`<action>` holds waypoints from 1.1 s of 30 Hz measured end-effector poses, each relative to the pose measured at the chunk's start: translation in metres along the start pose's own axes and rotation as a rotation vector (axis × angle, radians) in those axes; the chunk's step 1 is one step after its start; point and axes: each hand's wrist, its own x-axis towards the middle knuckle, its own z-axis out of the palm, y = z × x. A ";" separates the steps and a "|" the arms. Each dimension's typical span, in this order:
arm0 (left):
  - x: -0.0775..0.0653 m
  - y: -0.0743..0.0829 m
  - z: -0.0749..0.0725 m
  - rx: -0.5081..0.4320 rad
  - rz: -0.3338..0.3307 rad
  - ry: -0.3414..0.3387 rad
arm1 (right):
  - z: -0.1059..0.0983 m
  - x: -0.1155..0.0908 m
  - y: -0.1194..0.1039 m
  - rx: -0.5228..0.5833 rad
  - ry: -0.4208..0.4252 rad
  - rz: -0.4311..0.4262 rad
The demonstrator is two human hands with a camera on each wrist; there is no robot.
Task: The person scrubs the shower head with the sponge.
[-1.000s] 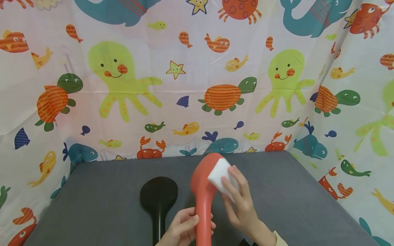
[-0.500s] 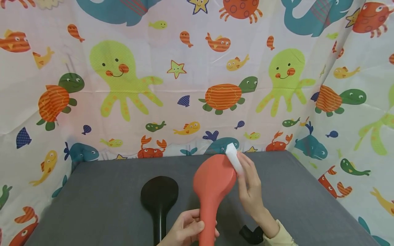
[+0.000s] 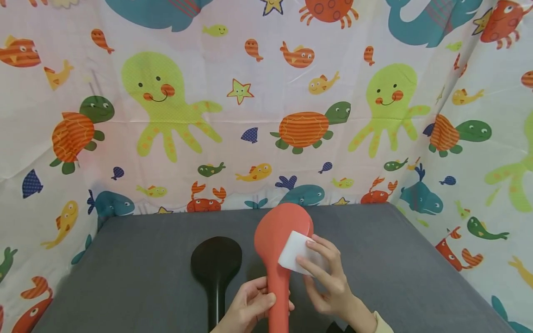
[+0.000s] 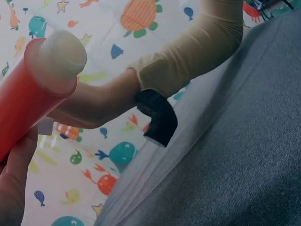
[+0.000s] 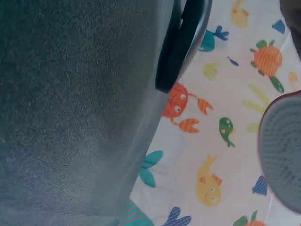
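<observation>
A red hand shower [image 3: 278,226] is held up with its smooth back showing in the head view. My left hand [image 3: 250,306] grips it by the handle. My right hand [image 3: 331,277] pinches a white sponge [image 3: 291,253] between thumb and fingers, and the sponge lies against the right side of the shower's back, near the neck. In the left wrist view the handle [image 4: 33,94] ends in a pale connector [image 4: 65,52]. The grey nozzle face [image 5: 284,150] shows at the right edge of the right wrist view.
A black hand shower [image 3: 216,261] lies on the grey cloth-covered table [image 3: 137,273], left of the red one. Behind and at the sides hangs a curtain [image 3: 258,106] printed with sea animals. A black curved piece [image 4: 162,120] sits at the right sleeve's cuff.
The sponge went from the back of the head to its right rim, then down and left to the back near the neck. The red hand shower tilted right, then came back more upright.
</observation>
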 end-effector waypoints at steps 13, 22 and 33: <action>-0.004 0.001 -0.002 0.035 -0.153 -0.036 | -0.023 0.018 0.021 0.096 0.100 0.637; -0.003 0.002 -0.004 0.165 -0.052 0.023 | -0.027 0.010 0.010 0.106 0.048 0.920; -0.003 0.008 -0.016 0.596 -0.012 0.047 | -0.035 0.008 0.009 0.021 -0.022 0.949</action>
